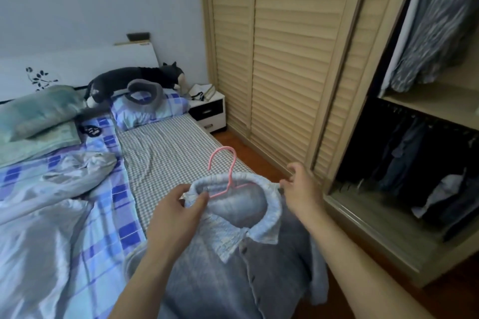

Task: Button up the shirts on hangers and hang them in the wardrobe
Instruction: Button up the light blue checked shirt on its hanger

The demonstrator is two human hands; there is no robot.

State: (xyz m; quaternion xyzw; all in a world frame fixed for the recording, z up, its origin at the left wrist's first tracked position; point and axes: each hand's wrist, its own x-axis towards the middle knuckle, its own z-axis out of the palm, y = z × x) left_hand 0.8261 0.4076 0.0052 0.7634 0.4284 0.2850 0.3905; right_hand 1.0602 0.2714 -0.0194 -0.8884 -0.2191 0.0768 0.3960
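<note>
The grey-blue shirt (233,267) hangs on a pink hanger (228,173), held up over the near corner of the bed (166,153). Its buttoned front faces the camera, its length runs downward out of view, and the hanger's hook points up and away, toward the head of the bed. The left hand (178,212) pinches the pale collar on the bed side, thumb over the fabric; the right hand (300,189) grips the shirt's shoulder on the wardrobe side, fingers curled.

The bed wears a checked sheet, with a crumpled blue plaid quilt (64,202) on its far side from the wardrobe (285,59). At the bed's head lie pillows and a dark plush dog (137,77); a white nightstand (210,109) stands between bed and wardrobe. The wardrobe's slatted doors are slid aside — dark clothes (414,163) hang in the open bay beside the shirt, a striped garment (435,21) above them.
</note>
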